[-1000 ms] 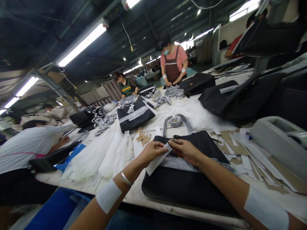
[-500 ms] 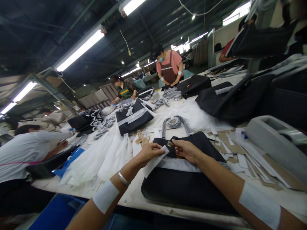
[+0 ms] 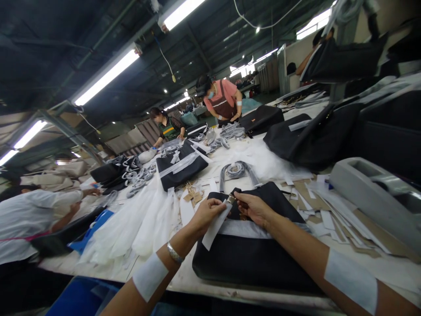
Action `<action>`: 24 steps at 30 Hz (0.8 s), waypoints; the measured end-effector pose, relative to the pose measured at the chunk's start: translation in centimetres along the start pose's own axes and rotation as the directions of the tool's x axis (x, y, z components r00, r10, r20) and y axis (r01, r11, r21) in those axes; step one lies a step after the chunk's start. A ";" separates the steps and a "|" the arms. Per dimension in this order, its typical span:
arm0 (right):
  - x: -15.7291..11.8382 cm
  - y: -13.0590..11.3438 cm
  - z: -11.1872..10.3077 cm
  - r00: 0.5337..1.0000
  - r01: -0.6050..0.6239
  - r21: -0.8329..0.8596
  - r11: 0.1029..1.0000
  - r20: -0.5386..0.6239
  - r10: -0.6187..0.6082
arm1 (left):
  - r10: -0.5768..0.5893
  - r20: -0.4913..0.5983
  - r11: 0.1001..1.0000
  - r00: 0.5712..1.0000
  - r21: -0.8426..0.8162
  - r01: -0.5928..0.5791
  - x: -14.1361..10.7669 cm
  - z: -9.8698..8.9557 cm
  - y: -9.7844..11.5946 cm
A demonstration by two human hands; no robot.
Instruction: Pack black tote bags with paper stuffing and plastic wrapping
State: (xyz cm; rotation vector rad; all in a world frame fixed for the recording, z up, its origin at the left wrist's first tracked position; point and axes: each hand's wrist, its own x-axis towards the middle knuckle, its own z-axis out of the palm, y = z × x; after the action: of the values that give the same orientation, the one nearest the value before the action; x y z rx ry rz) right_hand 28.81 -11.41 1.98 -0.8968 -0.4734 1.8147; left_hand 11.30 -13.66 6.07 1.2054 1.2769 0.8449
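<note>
In front of me a black handbag (image 3: 253, 259) lies flat on the table, its wrapped handles (image 3: 251, 173) pointing away. My left hand (image 3: 210, 213) pinches a strip of white paper (image 3: 215, 226) above the bag. My right hand (image 3: 255, 208) grips the end of a black strap (image 3: 237, 192) that carries a gold metal clasp (image 3: 231, 199). The paper's upper end meets the clasp; whether it is tucked inside it I cannot tell. A clear plastic band (image 3: 246, 229) crosses the bag under my hands.
White wrapping sheets (image 3: 128, 219) lie to the left, with brown tags (image 3: 193, 194) beside them. Cardboard and paper strips (image 3: 342, 219) and a grey plastic holder (image 3: 375, 193) are at right. Another black bag (image 3: 182, 164) lies farther back. Co-workers stand around the table.
The white paper has come up against the gold clasp, from which it was slightly apart before. My right hand still holds the strap. The view has shifted a little.
</note>
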 end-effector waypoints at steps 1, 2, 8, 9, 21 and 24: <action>0.0 0.0 0.0 1.000 0.013 -0.003 1.000 0.002 -0.013 | -0.003 -0.003 1.000 1.000 -0.008 0.003 -0.1 0.0 0.0; 0.0 0.1 0.0 1.000 0.027 -0.009 1.000 0.005 -0.027 | -0.007 -0.008 1.000 1.000 -0.011 0.007 -0.2 0.0 0.0; 0.1 0.6 0.0 0.993 0.116 -0.086 0.990 0.027 -0.114 | -0.007 -0.003 0.999 1.000 0.049 0.007 -0.7 0.3 0.8; 0.2 0.7 -0.1 0.991 0.131 -0.103 0.986 0.024 -0.129 | -0.011 -0.005 0.998 1.000 0.056 0.011 -0.8 0.3 0.9; 0.4 1.1 -0.1 0.978 0.206 -0.200 0.958 0.002 -0.210 | -0.006 -0.023 1.000 1.000 -0.012 0.006 -0.3 0.6 0.4; 0.3 1.1 -0.1 0.974 0.221 -0.199 0.955 -0.007 -0.227 | -0.013 -0.002 1.000 1.000 0.001 0.013 -0.5 0.6 0.7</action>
State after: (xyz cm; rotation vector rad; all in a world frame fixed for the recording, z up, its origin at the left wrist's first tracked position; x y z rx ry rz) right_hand 28.14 -11.58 1.03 -0.9622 -0.7164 1.5645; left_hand 11.89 -14.12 6.82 1.1960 1.2857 0.8360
